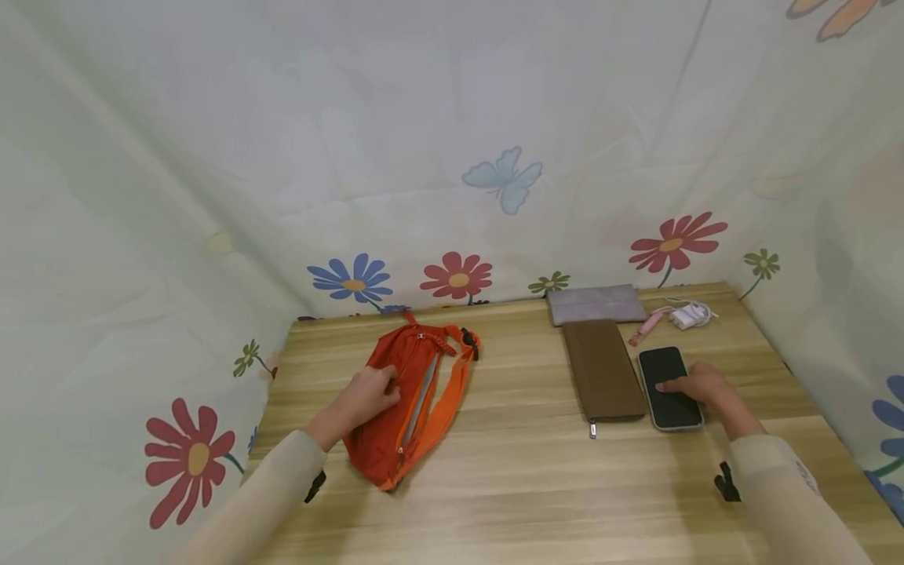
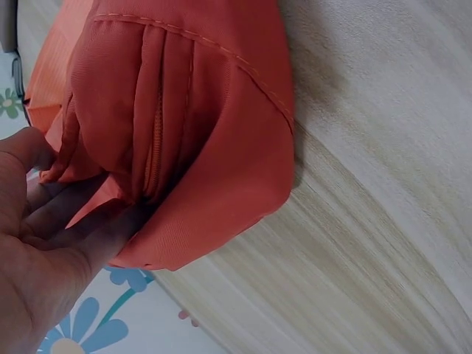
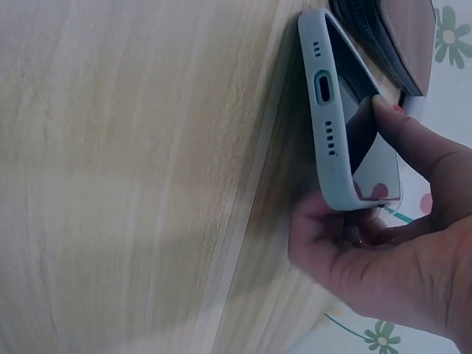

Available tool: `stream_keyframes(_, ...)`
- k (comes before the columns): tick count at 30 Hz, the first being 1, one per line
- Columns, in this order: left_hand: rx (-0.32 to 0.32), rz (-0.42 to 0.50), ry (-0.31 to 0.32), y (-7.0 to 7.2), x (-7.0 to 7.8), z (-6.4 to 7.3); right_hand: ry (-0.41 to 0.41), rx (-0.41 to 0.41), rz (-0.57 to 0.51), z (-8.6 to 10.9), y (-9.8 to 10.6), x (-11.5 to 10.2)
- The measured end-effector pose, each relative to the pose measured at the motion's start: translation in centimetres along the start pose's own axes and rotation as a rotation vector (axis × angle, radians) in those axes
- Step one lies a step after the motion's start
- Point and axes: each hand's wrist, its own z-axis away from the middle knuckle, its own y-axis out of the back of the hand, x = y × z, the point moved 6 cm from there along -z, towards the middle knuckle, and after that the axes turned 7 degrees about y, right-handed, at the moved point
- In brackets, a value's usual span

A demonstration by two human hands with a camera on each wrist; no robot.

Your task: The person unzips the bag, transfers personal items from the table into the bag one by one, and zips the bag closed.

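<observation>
A red-orange waist bag (image 1: 411, 380) lies on the left part of the table, its grey-lined zip opening showing along the right side. My left hand (image 1: 363, 399) holds the bag's left side; in the left wrist view the thumb and curled fingers pinch a fold of its fabric (image 2: 243, 169). Over on the right, my right hand (image 1: 708, 390) grips a phone (image 1: 669, 402) in a pale case. Its thumb lies on the dark screen and the fingers curl under the case (image 3: 328, 140). In the right wrist view, the phone's port end looks tilted up from the table.
A brown zip wallet (image 1: 603, 369) lies just left of the phone. Behind it are a grey pouch (image 1: 596, 304), a small pink tube-like item (image 1: 646, 328) and a white charger with cable (image 1: 688, 315). Flower-printed cloth (image 1: 395, 196) walls the table's back and sides.
</observation>
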Motion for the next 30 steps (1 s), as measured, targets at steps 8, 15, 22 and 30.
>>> stream_keyframes(8, 0.008, 0.005, -0.011, 0.1, 0.2, -0.1, 0.064, 0.017, 0.018, 0.3, -0.1, -0.6)
stream_keyframes(15, 0.04, -0.044, 0.032, -0.2, 0.3, 0.2, 0.15, 0.092, 0.035, 0.4, -0.1, -1.0)
stream_keyframes(22, 0.098, -0.12, 0.033, -0.2, 0.8, 0.9, 0.226, 0.14, -0.018, 0.6, 0.3, -1.6)
stream_keyframes(30, 0.163, -0.258, -0.026, -1.4, 0.9, 1.8, 0.257, 0.226, 0.06, 1.6, 1.3, -3.9)
